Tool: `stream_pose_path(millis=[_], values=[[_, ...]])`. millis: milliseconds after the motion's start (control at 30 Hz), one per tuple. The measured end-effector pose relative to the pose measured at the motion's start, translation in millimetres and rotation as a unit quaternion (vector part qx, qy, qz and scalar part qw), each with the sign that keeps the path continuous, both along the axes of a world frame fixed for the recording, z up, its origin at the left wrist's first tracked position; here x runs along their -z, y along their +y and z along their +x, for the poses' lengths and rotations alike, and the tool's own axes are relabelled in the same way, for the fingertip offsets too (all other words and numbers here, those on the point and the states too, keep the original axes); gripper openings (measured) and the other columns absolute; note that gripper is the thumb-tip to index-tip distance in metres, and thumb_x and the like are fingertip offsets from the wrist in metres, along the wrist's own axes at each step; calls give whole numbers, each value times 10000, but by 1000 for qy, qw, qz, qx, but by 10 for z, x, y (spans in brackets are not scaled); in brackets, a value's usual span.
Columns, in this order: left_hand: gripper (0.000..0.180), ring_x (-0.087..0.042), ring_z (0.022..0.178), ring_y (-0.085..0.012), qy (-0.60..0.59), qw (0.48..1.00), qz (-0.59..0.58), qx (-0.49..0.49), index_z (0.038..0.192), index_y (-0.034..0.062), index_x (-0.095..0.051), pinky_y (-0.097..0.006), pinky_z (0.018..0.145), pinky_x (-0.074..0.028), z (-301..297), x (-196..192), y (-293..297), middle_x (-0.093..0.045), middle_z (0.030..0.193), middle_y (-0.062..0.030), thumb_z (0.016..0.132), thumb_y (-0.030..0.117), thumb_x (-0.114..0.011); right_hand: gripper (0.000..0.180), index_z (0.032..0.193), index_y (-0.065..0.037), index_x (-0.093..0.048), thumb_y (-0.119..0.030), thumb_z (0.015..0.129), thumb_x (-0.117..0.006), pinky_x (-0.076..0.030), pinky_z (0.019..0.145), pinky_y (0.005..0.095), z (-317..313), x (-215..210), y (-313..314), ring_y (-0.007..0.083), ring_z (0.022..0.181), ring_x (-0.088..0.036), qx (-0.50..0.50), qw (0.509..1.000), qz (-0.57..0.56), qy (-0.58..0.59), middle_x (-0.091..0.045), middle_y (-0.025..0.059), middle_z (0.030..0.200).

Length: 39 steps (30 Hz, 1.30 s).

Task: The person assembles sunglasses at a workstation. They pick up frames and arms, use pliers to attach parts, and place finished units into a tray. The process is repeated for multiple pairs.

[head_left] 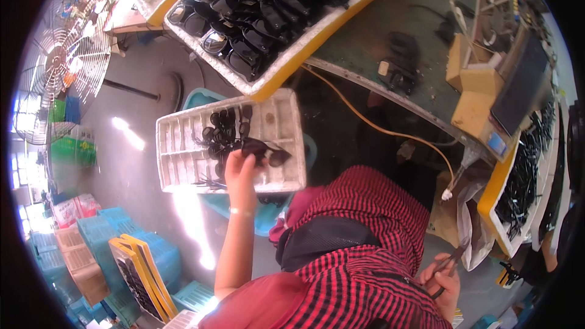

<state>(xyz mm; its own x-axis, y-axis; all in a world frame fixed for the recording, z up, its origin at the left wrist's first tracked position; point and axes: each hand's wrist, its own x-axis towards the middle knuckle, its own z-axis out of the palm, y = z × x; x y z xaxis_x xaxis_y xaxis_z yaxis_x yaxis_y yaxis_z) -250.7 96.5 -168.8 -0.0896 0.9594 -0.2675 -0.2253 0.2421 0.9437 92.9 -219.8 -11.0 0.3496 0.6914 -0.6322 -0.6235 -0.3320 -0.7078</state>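
Observation:
My left hand (239,173) is over a white compartmented foam tray (177,146), its fingers closed on a pair of dark sunglasses (277,157). Beneath and beside it, several more dark glasses (219,128) lie in the tray's compartments. At the lower right, close to my body, my right hand (443,277) is wrapped round a slim dark hand tool (452,260) with looped handles. It looks like scissors or pliers; I cannot tell which.
A yellow-edged foam tray full of black sunglasses (262,12) stands on the dark workbench (359,42). More black glasses (399,73) lie there, with cardboard boxes (475,79) behind. An orange-brown cable (378,123) hangs down. On the right, another tray (493,204) holds thin black parts. A fan (58,61) stands left.

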Motion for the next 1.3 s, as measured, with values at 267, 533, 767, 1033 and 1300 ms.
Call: stream_pose_path(millis=[267,533,767,1033,1300], values=[[146,-613,647,-272,-309,699,340,548,921,-27,-649,-354,566,-462,1266,-1548,-306,-687,1008,-286,808,60,-616,521,1324,49,-523,-95,844,-668,-400,585,206,51,-317,649,56,631,-498,-105,967,109,-206,-501,-42,717],[583,-542,1188,-237,-118,784,120,598,1349,9,-427,-352,973,-462,1840,-1357,-742,-520,1334,-152,810,-46,-641,93,984,3,-605,-76,941,-585,-401,554,223,-25,132,522,71,588,-506,90,966,112,-213,-552,5,669],[472,-600,1119,-251,-220,816,-246,474,1415,21,-374,-404,953,-519,2231,-934,-937,-561,1262,-174,1010,219,-516,77,980,-29,-606,-92,959,-567,-413,581,213,-81,483,769,55,614,-525,19,900,90,-426,-575,-13,678],[321,-624,1071,-266,-176,885,-169,397,1317,29,-485,-476,957,-522,2542,-1039,-917,-583,1205,-148,1049,184,-403,139,1064,21,-585,-84,974,-568,-526,739,251,124,603,998,140,834,-674,155,922,91,-343,-663,79,908],[327,-621,1082,-272,-153,893,-124,404,1305,11,-491,-481,956,-530,2575,-1146,-892,-579,1194,-150,1054,195,-394,141,1084,33,-559,-55,975,-547,-550,759,275,112,546,1015,168,852,-682,175,924,145,-307,-666,121,959]])
